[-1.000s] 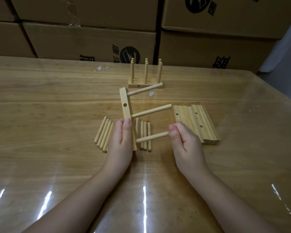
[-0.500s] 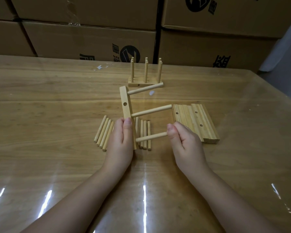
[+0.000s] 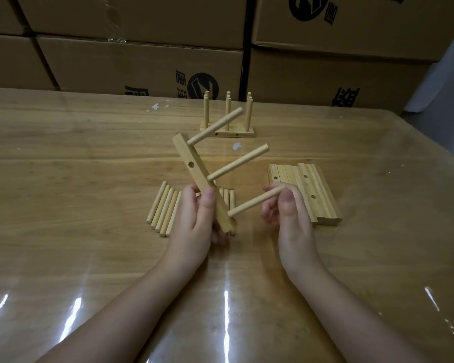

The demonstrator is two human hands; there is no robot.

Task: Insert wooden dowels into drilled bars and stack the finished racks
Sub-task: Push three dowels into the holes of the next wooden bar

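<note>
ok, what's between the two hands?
Head view: the lowest dowel, seated in the bar the left hand grips, spans to the right hand.

Left hand (image 3: 194, 218) grips tilted bar (image 3: 202, 180); right hand (image 3: 290, 213) pinches dowel (image 3: 256, 200).

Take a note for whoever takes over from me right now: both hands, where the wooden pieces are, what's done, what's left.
Left grip: holds the pale wooden drilled bar by its lower end, lifted and tilted.
Right grip: pinches the far tip of the lowest round wooden dowel; two more dowels sit in the bar above it.
Done: finished three-dowel racks stand upright further back.
Left: seat this dowel if loose, stack the rack there, then fill the flat pile of drilled bars from the loose dowels.
</note>
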